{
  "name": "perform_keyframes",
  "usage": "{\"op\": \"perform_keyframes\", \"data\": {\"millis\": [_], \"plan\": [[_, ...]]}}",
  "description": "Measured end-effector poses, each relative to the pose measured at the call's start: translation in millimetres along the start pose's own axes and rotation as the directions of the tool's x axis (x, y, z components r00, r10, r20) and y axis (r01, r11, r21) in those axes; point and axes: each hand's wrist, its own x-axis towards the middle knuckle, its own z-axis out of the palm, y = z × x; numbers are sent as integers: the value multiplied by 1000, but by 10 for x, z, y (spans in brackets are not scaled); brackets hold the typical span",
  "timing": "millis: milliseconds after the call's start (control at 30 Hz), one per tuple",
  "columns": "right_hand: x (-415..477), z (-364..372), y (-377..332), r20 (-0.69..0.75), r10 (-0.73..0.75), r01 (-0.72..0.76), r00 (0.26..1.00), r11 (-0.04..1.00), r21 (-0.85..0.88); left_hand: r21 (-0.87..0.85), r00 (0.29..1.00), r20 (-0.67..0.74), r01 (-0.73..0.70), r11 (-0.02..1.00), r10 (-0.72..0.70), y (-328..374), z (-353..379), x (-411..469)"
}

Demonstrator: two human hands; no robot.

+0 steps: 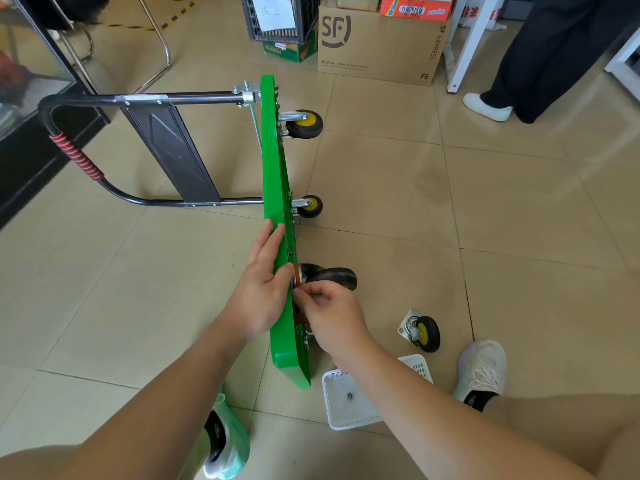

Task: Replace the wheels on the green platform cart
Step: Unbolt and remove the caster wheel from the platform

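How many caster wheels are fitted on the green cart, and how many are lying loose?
Casters on the green cart: 3
Loose caster: 1
Total: 4

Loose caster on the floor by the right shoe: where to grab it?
Loose caster: take the black tyre from above, fingers across its tread. It likely sits highest and exposed; the mounting plate leans low beside it with thin edges.
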Motion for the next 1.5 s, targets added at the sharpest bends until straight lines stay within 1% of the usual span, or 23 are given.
{"op": "perform_keyframes", "data": {"millis": [133, 233, 333, 367, 467, 567, 633, 800, 900, 1033, 1200, 1333, 1367, 1400, 1467, 1500], "plan": [[-4, -11, -9, -7, -19, 19, 1000, 1000, 7, -17, 1000, 9, 16, 1000, -15, 0, 9, -17], [-21, -20, -1, 15, -1, 0, 1000, 999, 46, -31, 1000, 18, 18, 999, -18, -2, 18, -24], [-16, -26, 20, 14, -17, 17, 1000, 1000, 12, -41, 1000, 10, 20, 999, -20, -14, 22, -26], [-14, -26, 28, 11, -15, 15, 1000, 999, 28, -37, 1000, 8, 18, 999, -18, -17, 23, -23], [-14, -65, 74, 5, 20, -21, 1000, 995, 97, -23, 1000, 6, 12, 1000, -12, -32, 20, -9], [-31, -260, 195, 5, 45, -45, 999, 993, 105, -8, 1000, 12, -2, 1000, 2, -49, 24, 0], [-28, -476, 323, -18, 94, -92, 995, 992, 86, -1, 1000, 18, -9, 1000, 9, -61, 32, 0], [3, -953, 858, -168, 266, -286, 949, 952, -110, 21, 1000, 22, -10, 1000, 10, -104, 40, 13], [20, -1075, 1181, -204, 334, -372, 920, 908, -193, 36, 1000, 12, -16, 999, 16, -110, 39, 16], [64, -1180, 1479, -227, 314, -380, 922, 844, -379, 39, 1000, 7, -17, 999, 17, -79, 51, 21], [110, -1246, 1679, -209, 325, -383, 922, 704, -598, 51, 1000, -2, -29, 998, 29, -90, 44, 28], [107, -1284, 1688, -226, 363, -419, 904, 651, -632, 42, 1000, 0, -25, 999, 25, -89, 46, 26], [106, -1272, 1658, -225, 354, -413, 908, 660, -628, 41, 1000, 1, -25, 999, 25, -87, 46, 29], [101, -1237, 1606, -218, 347, -407, 912, 702, -585, 42, 1000, 1, -26, 999, 26, -84, 43, 32], [97, -1087, 1436, -169, 329, -370, 929, 836, -404, 52, 999, 3, -35, 998, 35, -84, 42, 36], [94, -983, 1324, -133, 312, -338, 941, 886, -317, 56, 999, 5, -38, 998, 38, -86, 39, 34]]}}
